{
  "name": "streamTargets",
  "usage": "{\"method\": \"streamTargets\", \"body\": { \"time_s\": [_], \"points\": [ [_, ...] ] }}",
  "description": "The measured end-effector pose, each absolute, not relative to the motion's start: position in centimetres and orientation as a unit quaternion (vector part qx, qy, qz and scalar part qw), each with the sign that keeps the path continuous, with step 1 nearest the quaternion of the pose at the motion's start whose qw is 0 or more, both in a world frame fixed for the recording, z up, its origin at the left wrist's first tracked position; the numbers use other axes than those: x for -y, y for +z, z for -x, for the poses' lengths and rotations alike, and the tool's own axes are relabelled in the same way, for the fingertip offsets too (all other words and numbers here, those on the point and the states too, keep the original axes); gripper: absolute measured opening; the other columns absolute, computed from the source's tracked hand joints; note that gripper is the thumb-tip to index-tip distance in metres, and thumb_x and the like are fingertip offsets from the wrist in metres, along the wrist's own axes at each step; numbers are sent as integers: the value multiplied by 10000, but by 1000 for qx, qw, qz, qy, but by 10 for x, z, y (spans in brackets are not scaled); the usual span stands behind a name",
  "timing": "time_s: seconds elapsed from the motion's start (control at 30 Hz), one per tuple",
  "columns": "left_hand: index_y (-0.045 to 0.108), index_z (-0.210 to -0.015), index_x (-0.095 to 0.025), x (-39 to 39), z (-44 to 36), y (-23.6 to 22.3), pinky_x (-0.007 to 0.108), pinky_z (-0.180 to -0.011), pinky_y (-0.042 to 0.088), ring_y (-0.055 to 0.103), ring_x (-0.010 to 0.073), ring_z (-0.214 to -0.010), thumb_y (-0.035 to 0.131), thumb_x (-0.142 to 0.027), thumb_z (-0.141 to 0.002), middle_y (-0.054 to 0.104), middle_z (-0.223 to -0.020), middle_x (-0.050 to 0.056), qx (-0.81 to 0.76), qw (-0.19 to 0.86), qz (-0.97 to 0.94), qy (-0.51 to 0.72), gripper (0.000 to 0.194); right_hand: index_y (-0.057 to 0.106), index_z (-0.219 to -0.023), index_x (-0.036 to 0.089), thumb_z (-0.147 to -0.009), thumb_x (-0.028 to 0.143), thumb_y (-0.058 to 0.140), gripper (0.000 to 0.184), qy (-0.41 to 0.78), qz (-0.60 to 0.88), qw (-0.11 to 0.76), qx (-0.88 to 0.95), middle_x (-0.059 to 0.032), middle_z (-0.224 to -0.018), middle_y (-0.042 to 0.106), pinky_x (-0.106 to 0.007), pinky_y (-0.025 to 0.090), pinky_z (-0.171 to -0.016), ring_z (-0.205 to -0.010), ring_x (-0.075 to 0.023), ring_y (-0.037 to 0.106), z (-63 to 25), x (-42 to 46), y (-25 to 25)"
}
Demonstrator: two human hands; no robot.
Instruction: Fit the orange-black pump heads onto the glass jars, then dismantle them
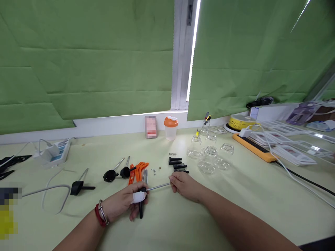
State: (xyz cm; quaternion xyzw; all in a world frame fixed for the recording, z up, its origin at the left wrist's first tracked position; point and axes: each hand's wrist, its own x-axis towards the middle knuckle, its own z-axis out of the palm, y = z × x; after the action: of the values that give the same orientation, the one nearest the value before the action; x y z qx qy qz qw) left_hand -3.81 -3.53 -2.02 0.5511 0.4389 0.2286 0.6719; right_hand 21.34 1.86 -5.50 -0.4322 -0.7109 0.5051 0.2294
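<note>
My left hand (134, 200), its thumb wrapped in white tape, is closed around a black plastic piece with a handle (141, 211) that points down toward me. A thin metal rod (158, 187) runs from that piece to the right. At the rod's far end my right hand (181, 184) pinches it between thumb and fingers. Three similar black pieces with metal rods lie on the left: one (77, 187) apart, two (110, 175) close together. Just beyond my left hand are orange plastic parts (140, 170) and short metal rods (146, 176). Several black pins (175, 162) with springs lie past my right hand.
Tiny metal bits (154, 170) lie mid-table. Several clear glass jars (207, 162) stand on the right, near an orange power strip (253, 148) with cables. A cup with an orange lid (171, 129) stands at the wall. A white power strip (59, 153) is at left.
</note>
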Motion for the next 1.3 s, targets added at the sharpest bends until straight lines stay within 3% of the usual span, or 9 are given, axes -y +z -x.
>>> {"method": "streamTargets", "body": {
  "time_s": [0.17, 0.33, 0.9, 1.3],
  "points": [
    [479, -945, -165, 34, 38, -23, 193, -407, 418, 526, 64, -424, 570, -423, -816, 590, -816, 20, -434, 677, -546, 233, 303, 503, -864, 202, -878, 428, 441, 235, 633, 392, 216, 632, 13, -700, 566, -181, 266, -412, -463, -63, 366, -218, -20, -48],
    [482, -941, -163, 34, 39, -23, 186, -398, 408, 524, 63, -423, 566, -405, -823, 593, -816, 24, -430, 682, -544, 232, 282, 504, -830, 195, -804, 315, 555, 133, 626, 386, 210, 644, 22, -682, 566, -173, 282, -416, -480, -58, 389, -222, -21, -48],
    [480, -953, -164, 35, 39, -22, 198, -408, 414, 524, 69, -425, 569, -418, -817, 590, -819, 27, -432, 680, -546, 228, 302, 538, -725, 167, -857, 494, 459, 361, 622, 401, 197, 643, 5, -652, 566, -190, 306, -436, -469, -58, 376, -219, -20, -45],
    [477, -967, -168, 34, 40, -23, 202, -406, 408, 526, 74, -425, 572, -429, -811, 597, -829, 32, -436, 678, -546, 228, 319, 487, -818, 193, -828, 360, 527, 172, 634, 379, 202, 643, 17, -684, 586, -169, 303, -417, -474, -55, 392, -221, -22, -47]
  ]
}}
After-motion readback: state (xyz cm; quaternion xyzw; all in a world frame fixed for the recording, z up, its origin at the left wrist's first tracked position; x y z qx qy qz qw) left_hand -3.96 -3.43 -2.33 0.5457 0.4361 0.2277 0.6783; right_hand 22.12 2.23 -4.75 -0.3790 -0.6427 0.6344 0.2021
